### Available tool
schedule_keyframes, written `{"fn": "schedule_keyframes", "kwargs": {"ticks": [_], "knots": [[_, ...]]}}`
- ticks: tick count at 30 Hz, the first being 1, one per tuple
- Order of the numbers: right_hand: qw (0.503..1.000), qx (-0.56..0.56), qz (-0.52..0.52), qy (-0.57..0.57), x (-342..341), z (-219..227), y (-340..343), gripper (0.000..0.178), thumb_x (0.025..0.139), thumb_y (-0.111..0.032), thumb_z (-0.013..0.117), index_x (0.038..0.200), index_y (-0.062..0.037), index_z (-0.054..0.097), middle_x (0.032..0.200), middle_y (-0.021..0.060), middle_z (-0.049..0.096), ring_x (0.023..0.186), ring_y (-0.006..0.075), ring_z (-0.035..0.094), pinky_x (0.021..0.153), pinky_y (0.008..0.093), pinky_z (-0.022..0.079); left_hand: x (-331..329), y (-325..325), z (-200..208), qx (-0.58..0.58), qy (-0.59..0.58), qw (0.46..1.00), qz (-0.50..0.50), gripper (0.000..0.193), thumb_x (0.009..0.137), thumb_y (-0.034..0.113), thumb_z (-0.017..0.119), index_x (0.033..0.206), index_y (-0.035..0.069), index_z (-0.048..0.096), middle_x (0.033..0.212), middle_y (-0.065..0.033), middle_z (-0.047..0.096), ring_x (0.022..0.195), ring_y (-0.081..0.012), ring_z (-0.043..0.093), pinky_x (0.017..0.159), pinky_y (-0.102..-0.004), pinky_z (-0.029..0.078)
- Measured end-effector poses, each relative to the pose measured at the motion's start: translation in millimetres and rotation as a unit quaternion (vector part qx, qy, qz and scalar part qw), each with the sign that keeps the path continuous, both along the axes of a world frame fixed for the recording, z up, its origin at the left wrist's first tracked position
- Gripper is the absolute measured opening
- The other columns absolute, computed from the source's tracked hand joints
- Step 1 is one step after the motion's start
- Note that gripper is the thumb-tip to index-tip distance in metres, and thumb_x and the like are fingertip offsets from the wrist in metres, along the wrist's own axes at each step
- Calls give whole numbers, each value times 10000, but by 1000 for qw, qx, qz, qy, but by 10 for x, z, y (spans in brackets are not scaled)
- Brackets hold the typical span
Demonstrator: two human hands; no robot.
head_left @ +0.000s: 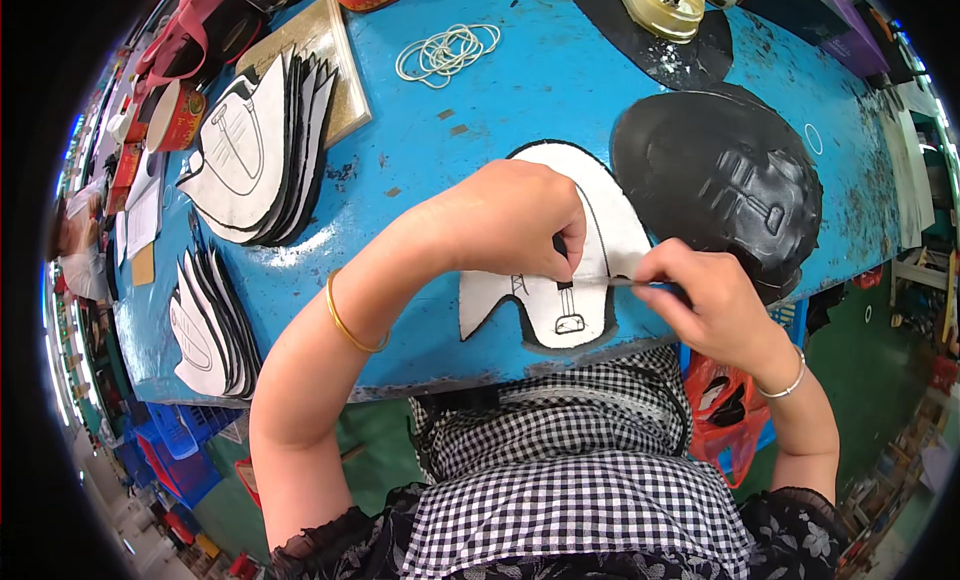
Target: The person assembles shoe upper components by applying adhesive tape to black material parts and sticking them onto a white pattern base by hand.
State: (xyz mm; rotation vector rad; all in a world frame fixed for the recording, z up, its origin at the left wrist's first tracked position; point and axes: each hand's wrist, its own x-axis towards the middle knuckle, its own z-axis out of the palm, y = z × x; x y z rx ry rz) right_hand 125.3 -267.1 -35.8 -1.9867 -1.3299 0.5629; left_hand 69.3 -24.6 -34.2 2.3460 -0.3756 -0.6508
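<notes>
A white shoe-upper-shaped panel (pixel 622 225) with black edging and dark stitched outlines lies on the blue table in front of me. My left hand (pixel 520 220) is over its middle, thumb and fingers pinched together at a small dark piece near the panel's lower half. What the fingertips grip is partly hidden. From the right, my right hand (pixel 700 295) holds a thin metal tool (pixel 618 281), whose dark handle runs into the palm. The tool's narrow end lies across the panel close to my left fingertips; I cannot tell its exact kind.
Stacked white panels (pixel 235 150) lie at the left, with a smaller stack (pixel 205 330) nearer me. Black moulded pieces (pixel 720 180) lie to the right. A bundle of pale cord (pixel 447 55), a board (pixel 340 70), a red tub (pixel 177 115) and a yellowish container (pixel 665 10) are farther back.
</notes>
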Motion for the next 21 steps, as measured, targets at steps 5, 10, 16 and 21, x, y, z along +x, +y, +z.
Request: {"fn": "schedule_keyframes", "kwargs": {"ticks": [5, 10, 16, 21], "knots": [[994, 4, 84, -76, 82, -73, 151, 173, 768, -75, 699, 898, -78, 583, 754, 65, 625, 687, 266, 637, 566, 378, 490, 0, 17, -19, -28, -2, 1000, -1, 81, 709, 162, 708, 762, 108, 737, 737, -56, 692, 722, -239, 653, 693, -354, 505], [992, 23, 90, -87, 80, -112, 184, 143, 792, -97, 686, 886, -87, 579, 738, 56, 611, 672, 266, 628, 550, 377, 481, -3, -13, -42, 8, -24, 1000, -15, 106, 717, 179, 715, 784, 97, 714, 729, -63, 685, 723, -249, 655, 688, -365, 505], [984, -41, 86, -153, 19, -97, 220, 137, 801, -120, 681, 906, -109, 592, 724, 31, 608, 645, 249, 629, 523, 360, 478, 29, 130, -22, 42, -117, 992, -7, 163, 733, 212, 729, 820, 80, 690, 721, -93, 676, 709, -264, 653, 650, -378, 495], [984, -12, 141, -107, 197, -102, 267, 151, 786, -119, 687, 903, -110, 593, 709, 34, 614, 660, 239, 647, 524, 366, 484, 86, 233, -69, -7, -76, 997, 6, 170, 744, 214, 714, 814, 61, 686, 709, -103, 670, 674, -273, 646, 628, -371, 486]]}}
